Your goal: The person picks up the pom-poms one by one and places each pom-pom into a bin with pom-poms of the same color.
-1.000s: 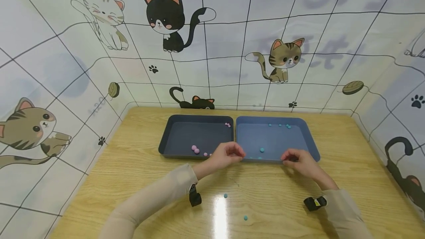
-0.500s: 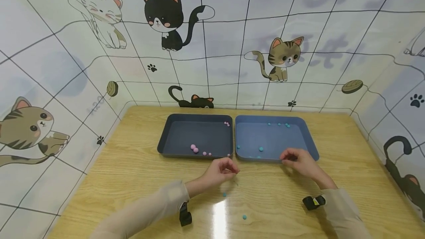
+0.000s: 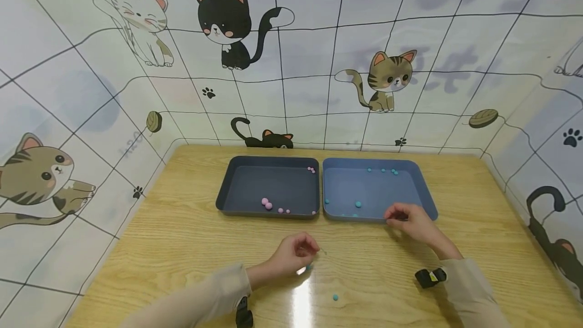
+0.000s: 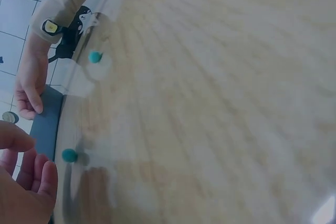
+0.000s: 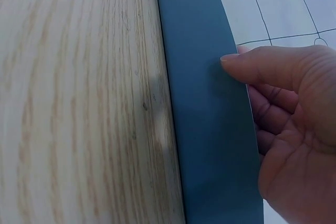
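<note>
Fingers of the left hand [image 3: 293, 254] curl loosely just above a small round teal bead [image 3: 308, 267] on the glossy wood-grain table [image 3: 182, 247], seemingly not gripping it. Right hand [image 3: 410, 221] pinches the smooth blue tray [image 3: 428, 201] at its near rim; cat-print walls surround.

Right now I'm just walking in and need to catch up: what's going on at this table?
A person is working with small beads and two trays. The left hand hovers over a teal bead on the wooden table; another teal bead lies nearer. The right hand rests at the blue tray holding teal beads. The dark tray holds pink ones.
</note>
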Demonstrator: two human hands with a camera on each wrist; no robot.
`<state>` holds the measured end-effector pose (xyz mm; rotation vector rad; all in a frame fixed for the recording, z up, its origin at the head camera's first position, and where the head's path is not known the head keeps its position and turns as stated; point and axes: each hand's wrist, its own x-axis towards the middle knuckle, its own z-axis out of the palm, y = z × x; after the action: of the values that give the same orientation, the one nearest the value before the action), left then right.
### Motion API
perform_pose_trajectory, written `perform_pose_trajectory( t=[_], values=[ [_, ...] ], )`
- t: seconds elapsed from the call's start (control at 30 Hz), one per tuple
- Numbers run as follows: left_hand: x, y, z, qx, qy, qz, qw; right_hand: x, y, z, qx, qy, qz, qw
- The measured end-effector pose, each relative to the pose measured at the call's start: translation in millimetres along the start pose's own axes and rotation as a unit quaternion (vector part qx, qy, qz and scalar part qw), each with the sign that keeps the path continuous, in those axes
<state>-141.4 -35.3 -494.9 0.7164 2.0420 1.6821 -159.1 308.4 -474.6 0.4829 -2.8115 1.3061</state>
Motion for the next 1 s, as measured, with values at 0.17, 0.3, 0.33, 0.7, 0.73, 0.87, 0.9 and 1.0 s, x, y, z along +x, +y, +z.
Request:
perform_pose_trajectory(
  t=[0.17,0.3,0.33,0.7,0.73,0.87,0.9,1.0],
  values=[
    [-7.2,-0.1,0.9,0.002,-0.004,-0.024,0.9997,0.3,0.0,-0.1,0.003,0.000,-0.004,1.000],
    [-11.6,2.2,1.5,-0.007,-0.005,-0.028,0.9996,0.6,0.5,-0.3,0.003,-0.002,-0.003,1.000],
    [-12.1,1.6,1.6,-0.008,-0.007,-0.024,0.9996,0.7,0.9,-0.3,0.003,-0.003,-0.002,1.000],
    [-14.1,-10.7,3.8,0.070,-0.025,0.033,0.9966,0.5,-3.2,1.2,-0.022,-0.004,0.007,1.000],
    [-14.1,-12.1,4.3,0.084,-0.026,0.043,0.9952,0.5,-3.6,1.6,-0.024,-0.002,0.006,1.000],
    [-13.5,-13.2,5.5,0.124,-0.025,0.074,0.9891,-0.1,-3.8,1.3,-0.023,-0.002,0.013,1.000],
    [-13.1,-13.1,5.7,0.125,-0.024,0.077,0.9888,-0.2,-3.5,0.9,-0.021,-0.003,0.015,1.000],
    [-10.9,-10.9,5.7,0.116,-0.025,0.071,0.9904,-0.2,-1.1,-0.4,-0.012,-0.007,0.016,1.000]
  ],
)
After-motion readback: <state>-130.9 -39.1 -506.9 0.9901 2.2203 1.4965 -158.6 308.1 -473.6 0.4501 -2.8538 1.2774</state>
